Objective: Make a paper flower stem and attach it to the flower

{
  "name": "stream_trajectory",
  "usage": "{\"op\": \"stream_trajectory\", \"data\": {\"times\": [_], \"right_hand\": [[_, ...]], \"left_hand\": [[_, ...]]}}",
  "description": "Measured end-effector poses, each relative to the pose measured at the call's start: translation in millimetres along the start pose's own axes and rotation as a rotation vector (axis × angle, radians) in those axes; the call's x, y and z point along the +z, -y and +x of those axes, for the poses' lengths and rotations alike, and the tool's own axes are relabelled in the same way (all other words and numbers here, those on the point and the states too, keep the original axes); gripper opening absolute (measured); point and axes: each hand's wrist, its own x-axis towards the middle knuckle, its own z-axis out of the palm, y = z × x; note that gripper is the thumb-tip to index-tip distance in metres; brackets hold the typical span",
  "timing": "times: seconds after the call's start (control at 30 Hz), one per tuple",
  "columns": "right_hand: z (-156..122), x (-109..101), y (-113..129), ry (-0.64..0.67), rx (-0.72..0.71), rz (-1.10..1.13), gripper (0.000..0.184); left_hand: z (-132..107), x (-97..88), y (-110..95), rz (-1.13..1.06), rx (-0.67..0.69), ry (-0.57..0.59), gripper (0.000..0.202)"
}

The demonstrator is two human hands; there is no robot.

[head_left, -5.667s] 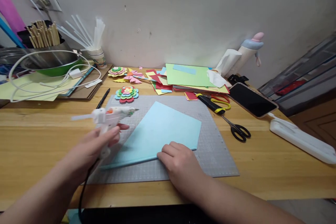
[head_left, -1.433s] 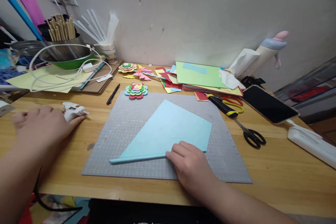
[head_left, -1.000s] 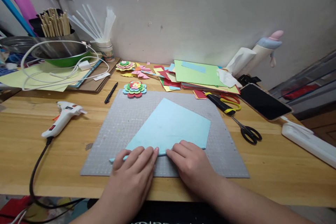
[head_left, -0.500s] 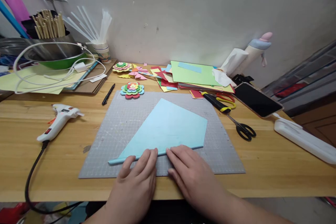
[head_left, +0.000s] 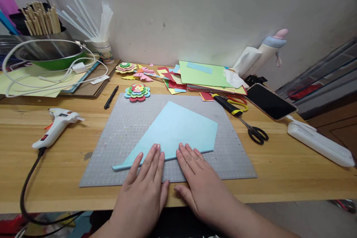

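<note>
A light blue sheet of paper (head_left: 175, 130) lies on the grey cutting mat (head_left: 237, 160), its near edge rolled into a thin tube. My left hand (head_left: 145, 182) rests flat over the left half of that roll, fingers stretched out and apart. Over the right half lies my right hand (head_left: 198, 178), also flat, with its fingertips on the sheet just past the roll. Both thumbs point inward near the mat's front edge. Parts of the roll are hidden under the fingers.
A white glue gun (head_left: 57, 126) lies left of the mat, a black pen (head_left: 111, 97) behind it. A layered paper flower (head_left: 137, 92) sits at the mat's back edge. To the right are a black-handled cutter (head_left: 227, 104), scissors (head_left: 258, 135) and a phone (head_left: 272, 101).
My fingers have slid forward over the roll and straightened from a curled hold to lying flat on the paper. The whole view has shifted slightly.
</note>
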Motion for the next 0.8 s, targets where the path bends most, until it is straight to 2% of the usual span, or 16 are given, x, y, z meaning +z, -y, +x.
{"op": "stream_trajectory", "data": {"times": [0.33,0.8], "right_hand": [[10.4,-0.6,-2.8,-0.036,0.026,0.007,0.067],[24.5,-7.8,-5.4,-0.039,0.046,0.037,0.066]], "left_hand": [[7.7,3.1,5.1,0.035,-0.049,0.1,0.057],[17.1,7.5,14.4,0.097,-0.016,0.169,0.061]]}}
